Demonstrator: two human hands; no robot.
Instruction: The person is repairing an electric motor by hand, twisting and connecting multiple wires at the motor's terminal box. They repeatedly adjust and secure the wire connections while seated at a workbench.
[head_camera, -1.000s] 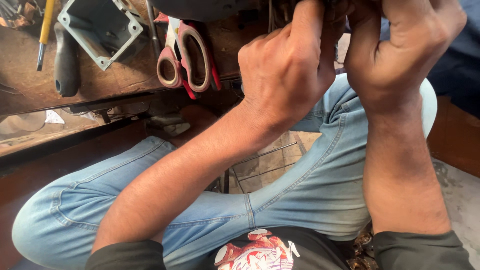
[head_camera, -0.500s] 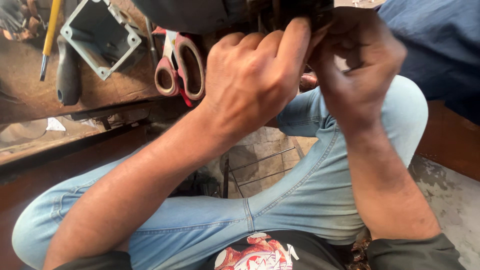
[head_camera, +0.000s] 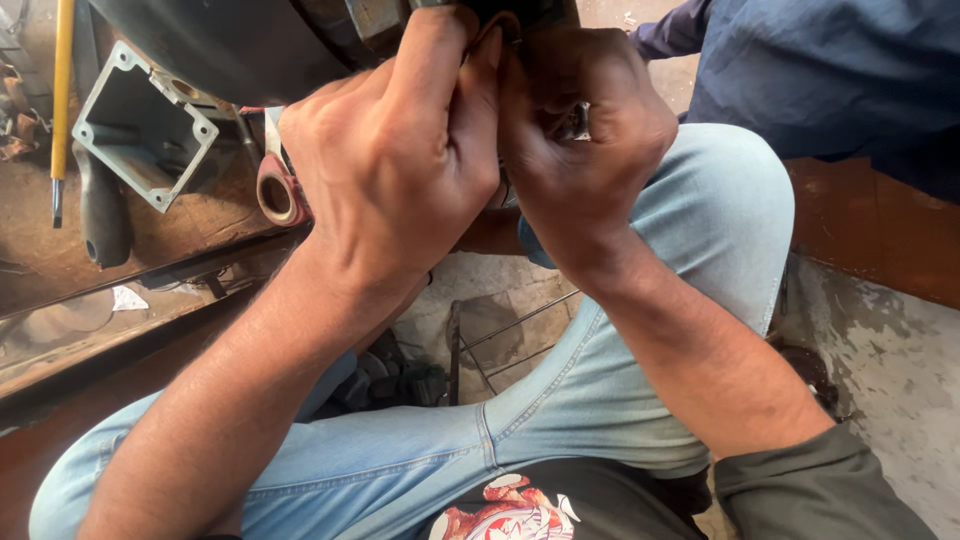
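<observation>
Your left hand (head_camera: 400, 160) and right hand (head_camera: 580, 130) press together at the dark metal body (head_camera: 240, 50) up top; no gap between them, nothing passes there. Left of your left hand the wooden bench (head_camera: 60, 250) is crowded: grey metal frame (head_camera: 140, 125), yellow-handled tool (head_camera: 62, 90), dark handle (head_camera: 100, 215), scissor loop (head_camera: 278, 195) just beside your wrist. Your raised knee (head_camera: 720, 200) blocks the right side, and another person's blue garment (head_camera: 840, 70) closes off beyond it. Free room sits below your forearms, between your legs, down to the floor (head_camera: 500, 300), where thin wire rods (head_camera: 520, 330) lie.
</observation>
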